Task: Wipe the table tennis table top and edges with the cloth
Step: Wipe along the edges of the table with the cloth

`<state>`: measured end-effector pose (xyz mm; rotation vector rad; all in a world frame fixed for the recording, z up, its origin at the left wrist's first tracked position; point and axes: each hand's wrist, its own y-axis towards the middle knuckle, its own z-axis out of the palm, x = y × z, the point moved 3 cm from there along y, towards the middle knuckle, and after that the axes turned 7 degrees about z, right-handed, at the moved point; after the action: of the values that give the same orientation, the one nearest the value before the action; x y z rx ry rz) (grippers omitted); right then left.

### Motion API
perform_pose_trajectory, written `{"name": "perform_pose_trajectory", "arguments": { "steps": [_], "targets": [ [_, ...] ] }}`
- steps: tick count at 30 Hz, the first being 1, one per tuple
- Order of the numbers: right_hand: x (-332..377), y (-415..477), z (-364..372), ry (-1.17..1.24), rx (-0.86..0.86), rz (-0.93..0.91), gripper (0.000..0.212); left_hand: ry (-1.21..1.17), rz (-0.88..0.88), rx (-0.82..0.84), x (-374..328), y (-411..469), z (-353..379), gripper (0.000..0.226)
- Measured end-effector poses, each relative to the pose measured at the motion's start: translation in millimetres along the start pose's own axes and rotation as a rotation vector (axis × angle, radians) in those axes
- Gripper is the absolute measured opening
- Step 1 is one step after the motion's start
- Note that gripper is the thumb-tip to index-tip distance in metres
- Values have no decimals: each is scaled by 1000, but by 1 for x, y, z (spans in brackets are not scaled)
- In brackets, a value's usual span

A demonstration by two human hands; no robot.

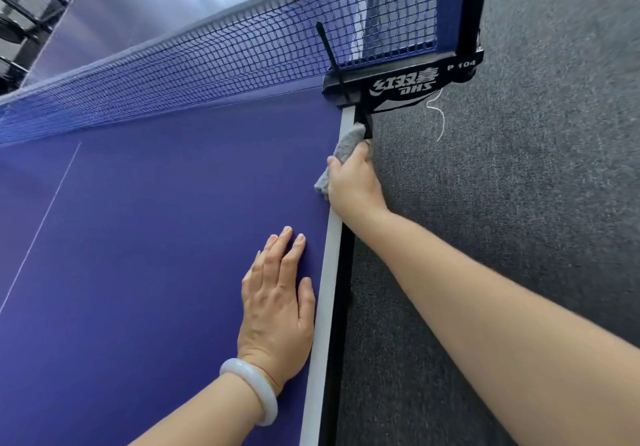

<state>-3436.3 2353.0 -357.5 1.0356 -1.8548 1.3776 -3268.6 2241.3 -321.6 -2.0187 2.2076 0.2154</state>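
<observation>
I see my right hand (353, 182) just right of centre, its fingers curled round the grey cloth (348, 142). It holds the cloth on the white stripe (325, 307) along the side edge of the blue tabletop (156, 220). The cloth's upper end reaches the black clamp (401, 85) that carries the net (207, 61); I cannot tell whether they touch.

My left hand (277, 303) lies flat on the tabletop at lower centre, palm down with straight fingers, just beside the stripe. A pale bracelet (251, 388) sits on that wrist. The net runs from the left of the frame to the upper right. Grey carpet (519, 185) fills the right side, and a white string (438, 116) dangles below the clamp.
</observation>
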Motion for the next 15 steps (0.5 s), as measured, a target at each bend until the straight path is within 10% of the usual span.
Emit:
{"name": "perform_pose_trajectory", "arguments": {
  "steps": [15],
  "targets": [
    [-20,-24,0,119,194,123,66,11,8,-3,0,-1,-1,58]
  ]
}}
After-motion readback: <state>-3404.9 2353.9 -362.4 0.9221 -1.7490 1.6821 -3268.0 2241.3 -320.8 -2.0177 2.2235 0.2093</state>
